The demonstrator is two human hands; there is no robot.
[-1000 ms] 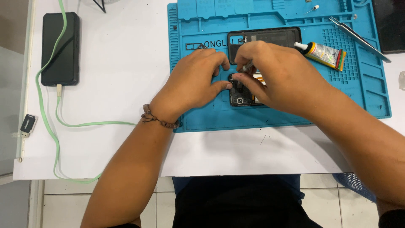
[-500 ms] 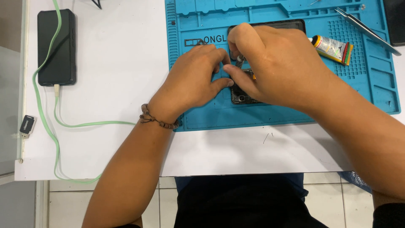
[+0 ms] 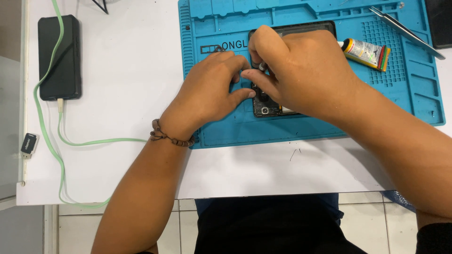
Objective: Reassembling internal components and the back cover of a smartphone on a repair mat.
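An opened black smartphone (image 3: 270,108) lies on a blue silicone repair mat (image 3: 301,127), mostly hidden under both hands. My left hand (image 3: 207,91) rests on the mat at the phone's left edge, fingertips pressing against it. My right hand (image 3: 301,73) covers the phone's middle and pinches a small dark tool (image 3: 262,68) between thumb and fingers, its tip pointing down into the phone. A beaded bracelet (image 3: 169,136) circles my left wrist.
A glue tube (image 3: 365,51) and metal tweezers (image 3: 405,32) lie on the mat's right side. A black power bank (image 3: 59,56) with a green cable (image 3: 94,142) sits at the far left of the white table (image 3: 117,84). A small black adapter (image 3: 29,144) lies near the left edge.
Both hands have stayed on the phone. My right hand shifted up slightly over it and now covers more of the screen area, with fingers bunched around the tool.
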